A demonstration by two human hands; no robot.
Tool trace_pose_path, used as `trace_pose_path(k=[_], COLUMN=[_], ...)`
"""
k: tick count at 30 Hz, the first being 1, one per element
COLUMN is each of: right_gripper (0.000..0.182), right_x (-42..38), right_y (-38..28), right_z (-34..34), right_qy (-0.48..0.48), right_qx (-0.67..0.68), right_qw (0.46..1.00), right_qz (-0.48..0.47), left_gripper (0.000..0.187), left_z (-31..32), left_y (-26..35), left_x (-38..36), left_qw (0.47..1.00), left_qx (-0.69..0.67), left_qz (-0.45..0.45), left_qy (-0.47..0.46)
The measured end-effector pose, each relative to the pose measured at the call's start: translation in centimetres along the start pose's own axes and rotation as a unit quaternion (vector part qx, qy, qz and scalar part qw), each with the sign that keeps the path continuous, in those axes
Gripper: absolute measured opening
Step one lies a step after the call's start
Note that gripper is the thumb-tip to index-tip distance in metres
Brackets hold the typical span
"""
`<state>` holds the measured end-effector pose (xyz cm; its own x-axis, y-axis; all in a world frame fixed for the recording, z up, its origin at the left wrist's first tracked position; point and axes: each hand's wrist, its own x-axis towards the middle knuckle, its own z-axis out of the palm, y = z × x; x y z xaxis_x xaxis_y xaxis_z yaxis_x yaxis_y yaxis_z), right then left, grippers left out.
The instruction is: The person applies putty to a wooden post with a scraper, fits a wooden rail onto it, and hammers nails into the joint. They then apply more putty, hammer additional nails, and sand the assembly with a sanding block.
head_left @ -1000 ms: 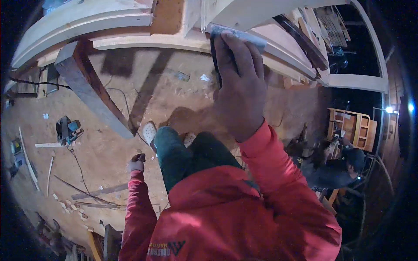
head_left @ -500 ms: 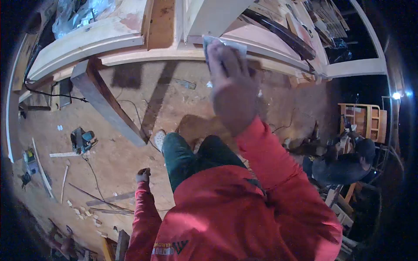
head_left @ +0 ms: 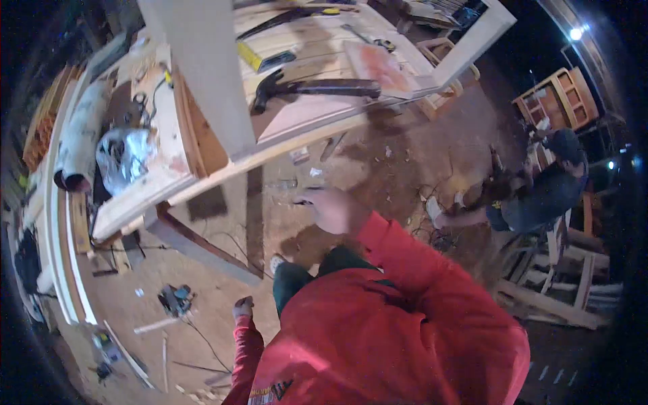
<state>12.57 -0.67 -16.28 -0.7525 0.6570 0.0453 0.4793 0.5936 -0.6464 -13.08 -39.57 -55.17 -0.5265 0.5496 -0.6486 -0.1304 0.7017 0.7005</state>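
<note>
My right hand (head_left: 332,210) is closed in the air in front of the wooden frame's edge (head_left: 283,148), apart from it. A thin dark edge at its fingertips appears to be the sandpaper (head_left: 304,200), mostly hidden by the fingers. Low by my left side, my left hand (head_left: 244,307) is curled into a fist with nothing showing in it. A pale wooden post (head_left: 209,74) stands up from the frame. On the boards behind lie a hammer (head_left: 317,88) and a yellow-and-black tool (head_left: 263,57).
A plastic bag (head_left: 126,156) lies on the left of the work surface. Below it a wooden leg (head_left: 202,244) slants to the floor. A corded power tool (head_left: 177,300) and wood strips lie on the ground. Another person (head_left: 540,189) crouches at right near stacked timber (head_left: 553,304).
My right hand has come off the wood, where it pressed the sandpaper, and drawn back towards me. The view has turned, showing more of the work surface. My left hand stays fisted.
</note>
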Motion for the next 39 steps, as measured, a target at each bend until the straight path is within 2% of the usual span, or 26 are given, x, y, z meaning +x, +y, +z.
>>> trace_pose_path(k=[2,3,4,5,6,8,10,13,15,17,18,20,22,24,25,26,27,28,30,32,33,34,36,37,39], right_gripper=[0.042,0.039,0.036,0.034,0.033,0.038,0.04,0.04,0.042,0.043,0.043,0.042,0.043,0.044,0.045,0.046,0.047,0.048,0.048,0.049,0.05,0.051,0.051,0.052,0.051], right_x=[-1.3,-1.9,-2.7,-3.4,-4.3,-5.7,-7.5,-7.1,-5.9,-3.3,-1.8,1.7,5.3,9.0,11.1,13.2,15.2,16.9,20.6,24.3,25.9,27.5,29.9,30.7,31.5], right_y=[0.3,0.2,0.1,0.2,0.1,0.0,2.4,2.2,4.6,6.7,7.6,10.2,13.6,17.2,18.8,19.9,20.6,21.3,23.9,27.3,29.6,31.2,32.7,33.3,33.0], right_z=[-2.9,-4.7,-6.5,-8.4,-10.2,-14.1,-16.2,-20.4,-23.0,-25.6,-27.1,-29.9,-32.3,-36.5,-37.7,-38.6,-39.4,-39.8,-39.8,-38.7,-38.0,-37.6,-37.0,-36.7,-36.3], right_qy=[-0.029,-0.035,-0.042,-0.016,0.01,0.048,0.178,0.285,0.308,0.335,0.35,0.386,0.423,0.294,0.255,0.219,0.196,0.168,0.07,-0.017,-0.054,-0.09,-0.143,-0.167,-0.202], right_qx=[0.08,0.123,0.165,0.159,0.153,0.178,0.213,0.291,0.292,0.294,0.296,0.26,0.19,0.138,0.187,0.23,0.229,0.23,0.287,0.313,0.31,0.307,0.197,0.14,0.1], right_qw=[0.994,0.989,0.981,0.977,0.97,0.946,0.945,0.892,0.883,0.878,0.876,0.882,0.885,0.946,0.948,0.947,0.953,0.959,0.955,0.949,0.949,0.948,0.97,0.976,0.973], right_qz=[0.063,0.078,0.093,0.14,0.187,0.266,0.174,0.195,0.201,0.175,0.15,0.068,-0.032,0.001,0.026,0.048,0.031,0.013,0.04,0.035,0.018,-0.002,-0.019,-0.03,-0.044], left_gripper=[0.026,0.022,0.021,0.02,0.019,0.022,0.028,0.036,0.041,0.044,0.046,0.038,0.023,0.043,0.038,0.034,0.031,0.028,0.025,0.025,0.028,0.029,0.032,0.028,0.023], left_z=[-1.7,-2.4,-3.0,-3.3,-3.4,-3.5,-4.5,-0.8,1.1,3.3,4.3,7.6,11.5,17.0,17.5,18.0,19.1,20.1,22.1,23.8,24.6,24.9,24.0,23.1,22.8], left_y=[1.7,2.6,3.6,4.3,5.3,8.1,10.4,17.6,19.0,17.3,15.5,16.4,18.7,18.4,20.9,26.3,24.2,21.5,19.9,22.9,26.1,25.9,24.2,23.4,22.4], left_x=[1.1,1.9,2.8,3.8,4.4,5.2,4.1,2.3,3.4,6.4,7.8,8.0,6.7,6.4,4.8,1.5,1.8,2.4,0.9,-2.1,-4.7,-5.3,-7.4,-7.9,-8.8], left_qw=[0.998,0.975,0.917,0.827,0.707,0.829,0.911,0.893,0.897,0.872,0.824,0.702,0.551,0.774,0.899,0.955,0.98,0.974,0.977,0.998,0.976,0.97,0.955,0.939,0.967], left_qx=[0.033,0.194,0.36,0.513,0.648,0.505,0.33,0.308,0.245,0.313,0.41,0.594,0.754,0.624,0.411,0.184,0.146,0.113,0.041,-0.021,-0.162,-0.182,-0.223,-0.274,-0.136], left_qz=[0.039,0.066,0.121,0.17,0.212,0.087,-0.05,-0.157,-0.176,-0.07,0.042,0.209,0.294,0.06,-0.056,-0.188,-0.024,0.142,0.187,-0.044,-0.143,-0.159,-0.191,-0.208,-0.195], left_qy=[-0.038,-0.081,-0.119,-0.155,-0.186,-0.223,-0.243,-0.288,-0.324,-0.37,-0.389,-0.333,-0.203,-0.084,-0.14,-0.139,-0.136,-0.133,-0.09,-0.031,-0.006,0.006,0.033,0.014,0.086])
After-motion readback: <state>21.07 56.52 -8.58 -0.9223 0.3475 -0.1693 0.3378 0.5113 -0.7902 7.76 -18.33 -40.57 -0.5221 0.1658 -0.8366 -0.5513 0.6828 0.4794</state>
